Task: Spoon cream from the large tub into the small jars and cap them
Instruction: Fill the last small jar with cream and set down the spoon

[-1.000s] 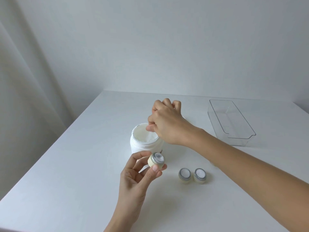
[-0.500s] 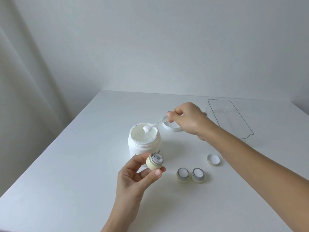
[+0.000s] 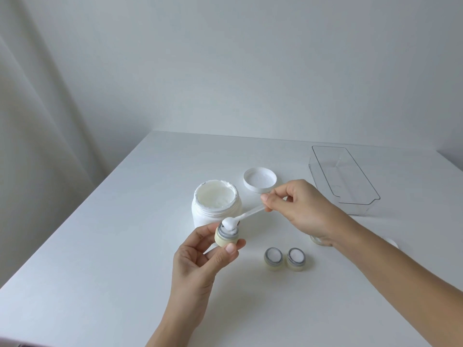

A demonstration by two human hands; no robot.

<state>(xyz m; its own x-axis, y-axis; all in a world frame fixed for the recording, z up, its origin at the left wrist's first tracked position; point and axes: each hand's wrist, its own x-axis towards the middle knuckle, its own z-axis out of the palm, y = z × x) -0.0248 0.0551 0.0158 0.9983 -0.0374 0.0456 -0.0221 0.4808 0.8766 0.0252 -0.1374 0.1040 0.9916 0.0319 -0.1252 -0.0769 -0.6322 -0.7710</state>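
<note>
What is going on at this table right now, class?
A person is filling small jars with cream. The left hand holds one small jar up in front of the open large tub. The right hand pinches a thin white spoon, whose loaded tip sits at the jar's mouth. Two more small jars stand uncapped on the table, already white inside. The tub's lid lies behind, beside a clear tray.

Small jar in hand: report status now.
Left hand holds the small jar. Right hand pinches the spoon, cream over the jar mouth. Two filled jars uncapped on the table. Nothing in the way.
</note>
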